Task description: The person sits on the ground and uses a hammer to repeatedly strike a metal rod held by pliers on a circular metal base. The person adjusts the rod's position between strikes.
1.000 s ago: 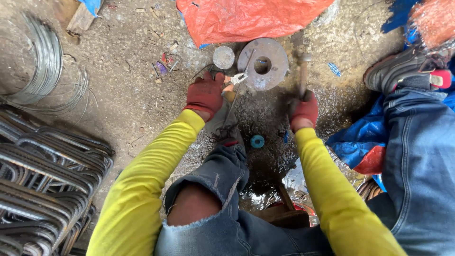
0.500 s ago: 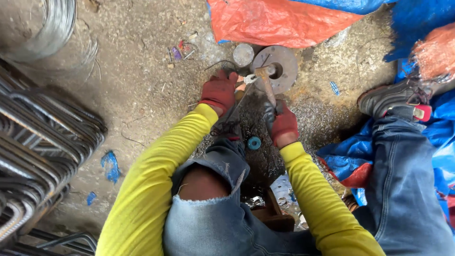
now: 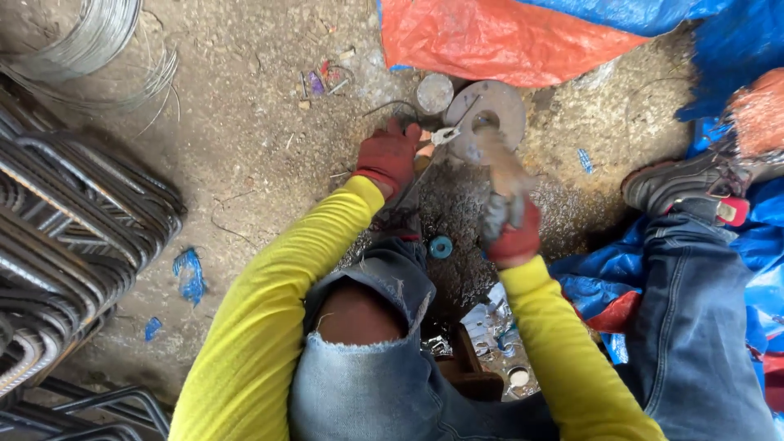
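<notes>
Pliers (image 3: 445, 135) sit in our left hand (image 3: 390, 157), which wears a red glove and closes around their handles, just beside the round metal disc (image 3: 490, 114) lying on the dirt ground (image 3: 245, 147). Our right hand (image 3: 510, 220), also gloved, grips a blurred tool (image 3: 500, 167) that we cannot identify, its upper end over the disc. A small blue ring (image 3: 441, 247) lies on the ground between our arms. Bent steel bars (image 3: 73, 237) are stacked far left, and an orange tarp (image 3: 498, 37) lies behind the disc.
</notes>
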